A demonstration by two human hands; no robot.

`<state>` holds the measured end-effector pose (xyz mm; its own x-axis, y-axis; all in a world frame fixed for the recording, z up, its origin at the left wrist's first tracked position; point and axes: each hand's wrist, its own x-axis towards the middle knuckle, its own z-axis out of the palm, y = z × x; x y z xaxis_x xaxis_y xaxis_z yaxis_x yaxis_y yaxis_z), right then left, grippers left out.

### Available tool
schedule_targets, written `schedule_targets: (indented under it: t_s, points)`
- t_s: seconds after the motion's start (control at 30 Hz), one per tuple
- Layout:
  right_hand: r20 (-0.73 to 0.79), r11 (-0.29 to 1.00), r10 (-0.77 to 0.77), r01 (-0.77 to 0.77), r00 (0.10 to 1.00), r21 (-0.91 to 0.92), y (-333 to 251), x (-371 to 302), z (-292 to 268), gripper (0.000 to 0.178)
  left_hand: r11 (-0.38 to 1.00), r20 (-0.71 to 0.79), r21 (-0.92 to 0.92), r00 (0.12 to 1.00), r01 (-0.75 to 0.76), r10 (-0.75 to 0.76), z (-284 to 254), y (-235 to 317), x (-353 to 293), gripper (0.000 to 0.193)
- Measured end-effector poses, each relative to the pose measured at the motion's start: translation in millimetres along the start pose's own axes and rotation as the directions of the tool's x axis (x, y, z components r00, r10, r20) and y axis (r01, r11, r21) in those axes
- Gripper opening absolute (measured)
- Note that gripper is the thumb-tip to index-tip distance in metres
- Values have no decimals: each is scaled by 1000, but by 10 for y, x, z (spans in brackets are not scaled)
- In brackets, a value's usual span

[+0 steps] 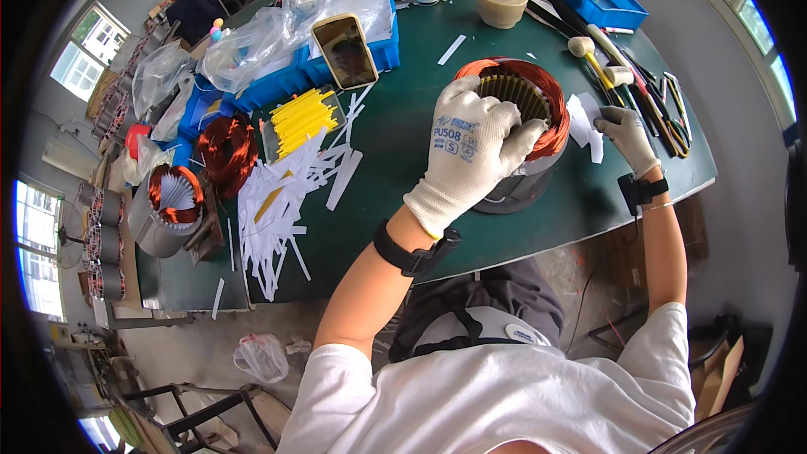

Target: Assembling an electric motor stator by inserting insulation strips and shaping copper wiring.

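Note:
A motor stator [546,155] with orange-red copper windings [551,97] round its upper rim stands upright at the table's near edge. My left hand [471,139], in a white glove, is closed over the left and near side of that rim, its fingertips at the slotted inner opening. To the right, my gloved right hand [629,136] pinches the edge of a white paper piece [595,130] with thumb and fingers. Another white paper piece [580,118] lies between that hand and the stator. The underside of my left fingers is hidden.
White paper strips [273,210] and yellow strips [303,122] lie on the left. Beyond them are copper coils [227,151], another stator [168,210], blue bins [269,80] and a propped phone [345,50]. Mallets [593,63], hand tools and a blue tray [618,13] occupy the right.

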<state>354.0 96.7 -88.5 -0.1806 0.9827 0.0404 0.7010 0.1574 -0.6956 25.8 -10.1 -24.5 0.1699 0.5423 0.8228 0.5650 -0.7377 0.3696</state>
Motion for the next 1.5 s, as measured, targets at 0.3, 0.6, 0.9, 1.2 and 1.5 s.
schedule_targets:
  t_s: [0.3,0.6,0.9,1.2,1.5]
  points:
    - [-184,992,-108,118,977,42,-510,-464,-59,30,1000,-115,-1,993,7,-7,58,51,-42,41]
    - [-284,922,-5,114,959,369,-1123,-1070,206,24,998,-254,-26,966,49,-54,145,51,-144,42]
    - [-634,762,-596,596,493,-253,-1722,-1343,502,35,980,-334,-161,928,114,-163,-101,442,-354,21]
    - [-309,647,-721,762,620,21,-2032,-855,340,26,704,-103,-337,719,625,-687,-573,391,-362,32]
    - [221,724,-529,300,820,621,-1488,365,551,42,611,349,23,566,791,-747,-840,-422,189,35]
